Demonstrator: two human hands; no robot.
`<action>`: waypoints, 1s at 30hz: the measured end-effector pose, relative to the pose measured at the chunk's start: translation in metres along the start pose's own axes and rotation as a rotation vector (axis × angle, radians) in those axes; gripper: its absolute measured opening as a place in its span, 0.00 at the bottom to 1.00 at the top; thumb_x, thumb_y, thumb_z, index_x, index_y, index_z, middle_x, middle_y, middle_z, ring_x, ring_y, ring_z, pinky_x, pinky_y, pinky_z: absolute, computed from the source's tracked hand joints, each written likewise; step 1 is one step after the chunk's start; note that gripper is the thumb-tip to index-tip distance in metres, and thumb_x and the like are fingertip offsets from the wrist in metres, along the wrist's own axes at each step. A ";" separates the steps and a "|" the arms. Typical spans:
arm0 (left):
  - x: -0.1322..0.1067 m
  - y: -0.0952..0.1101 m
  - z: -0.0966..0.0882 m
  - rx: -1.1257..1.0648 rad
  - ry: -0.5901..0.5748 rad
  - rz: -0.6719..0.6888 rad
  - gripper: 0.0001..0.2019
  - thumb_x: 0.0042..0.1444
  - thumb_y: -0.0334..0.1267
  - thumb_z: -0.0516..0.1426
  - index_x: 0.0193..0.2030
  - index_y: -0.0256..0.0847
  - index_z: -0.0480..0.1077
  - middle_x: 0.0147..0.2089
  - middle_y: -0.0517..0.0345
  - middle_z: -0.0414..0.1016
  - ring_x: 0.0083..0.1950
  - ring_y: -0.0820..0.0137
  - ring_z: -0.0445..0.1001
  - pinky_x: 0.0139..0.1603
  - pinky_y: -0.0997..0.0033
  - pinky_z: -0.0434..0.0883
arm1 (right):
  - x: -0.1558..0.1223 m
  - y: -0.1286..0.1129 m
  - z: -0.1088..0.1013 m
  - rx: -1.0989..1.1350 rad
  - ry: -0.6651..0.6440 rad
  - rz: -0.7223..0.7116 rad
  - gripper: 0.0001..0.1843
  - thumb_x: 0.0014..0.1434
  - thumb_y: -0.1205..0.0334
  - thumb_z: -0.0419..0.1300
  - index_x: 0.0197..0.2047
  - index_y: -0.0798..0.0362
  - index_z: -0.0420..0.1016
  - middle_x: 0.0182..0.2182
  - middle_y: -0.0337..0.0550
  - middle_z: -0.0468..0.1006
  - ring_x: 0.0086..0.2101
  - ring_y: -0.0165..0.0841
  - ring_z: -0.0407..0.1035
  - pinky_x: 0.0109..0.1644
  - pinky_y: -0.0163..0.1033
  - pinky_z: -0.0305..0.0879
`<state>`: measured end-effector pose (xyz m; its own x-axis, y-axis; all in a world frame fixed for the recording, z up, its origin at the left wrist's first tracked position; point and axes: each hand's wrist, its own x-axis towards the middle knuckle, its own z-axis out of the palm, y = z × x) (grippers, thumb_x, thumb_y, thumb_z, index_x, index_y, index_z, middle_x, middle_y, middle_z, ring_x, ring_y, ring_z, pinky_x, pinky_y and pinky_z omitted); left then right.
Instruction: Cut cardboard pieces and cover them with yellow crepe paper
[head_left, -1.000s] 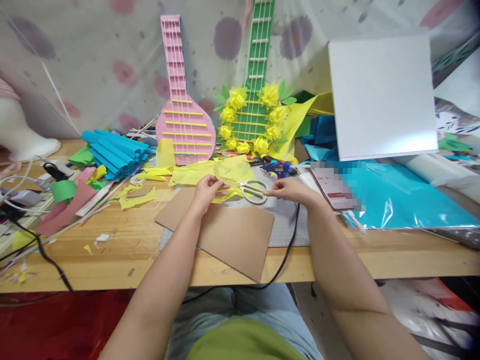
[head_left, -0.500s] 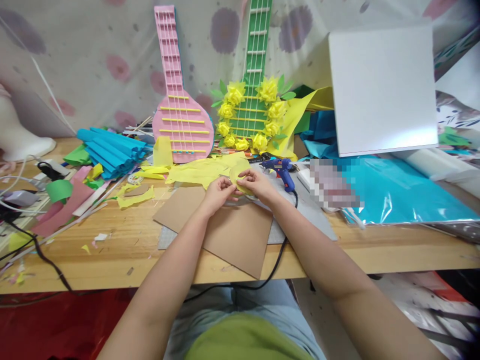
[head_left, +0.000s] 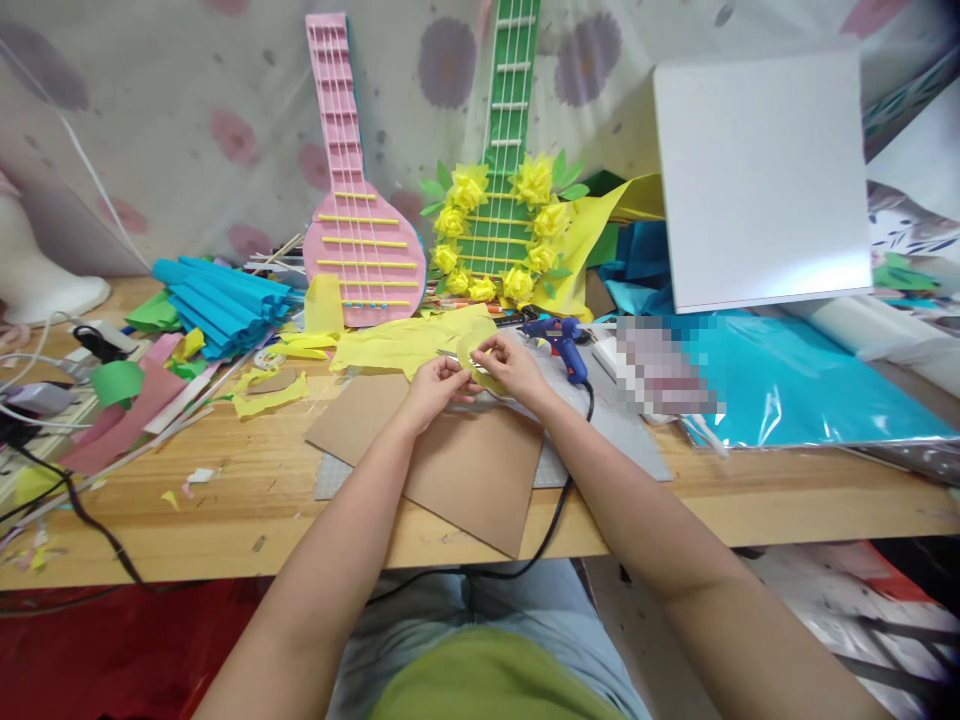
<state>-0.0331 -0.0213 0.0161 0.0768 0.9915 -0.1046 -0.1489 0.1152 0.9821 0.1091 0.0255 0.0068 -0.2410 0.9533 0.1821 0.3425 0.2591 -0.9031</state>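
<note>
Over the brown cardboard (head_left: 472,480), my left hand (head_left: 436,393) and my right hand (head_left: 510,365) meet, fingers closed in pinches. Between them is a small piece of yellow crepe paper (head_left: 466,348), partly hidden by the fingers. A thin dark tip, too small to name, shows beside this piece. Just behind lies a larger yellow crepe paper sheet (head_left: 405,340). To the right of my right hand rests a blue hot glue gun (head_left: 562,345), its black cord running down past the cardboard.
A pink paper guitar (head_left: 365,250) and a green one with yellow flowers (head_left: 499,235) lean at the back. Blue crepe paper (head_left: 225,305) and scraps lie left. On the right are a white board (head_left: 765,180) and a blue sheet in clear wrap (head_left: 817,385). A grey mat (head_left: 637,450) lies under the cardboard.
My hands stay nearly in place, with slight finger movement around the yellow piece. The thin dark tip now shows beside it. The view has shifted a little.
</note>
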 end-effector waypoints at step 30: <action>0.002 -0.001 -0.005 -0.057 0.040 0.027 0.14 0.40 0.38 0.63 0.26 0.38 0.59 0.21 0.64 0.70 0.28 0.68 0.77 0.26 0.74 0.73 | 0.001 -0.003 -0.010 0.150 0.101 0.114 0.11 0.47 0.56 0.58 0.29 0.50 0.58 0.14 0.29 0.63 0.16 0.24 0.55 0.22 0.32 0.50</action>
<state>-0.0375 -0.0193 0.0146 0.0331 0.9958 -0.0850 -0.2067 0.0900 0.9743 0.1172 0.0277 0.0138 -0.1136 0.9878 0.1067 0.2215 0.1299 -0.9665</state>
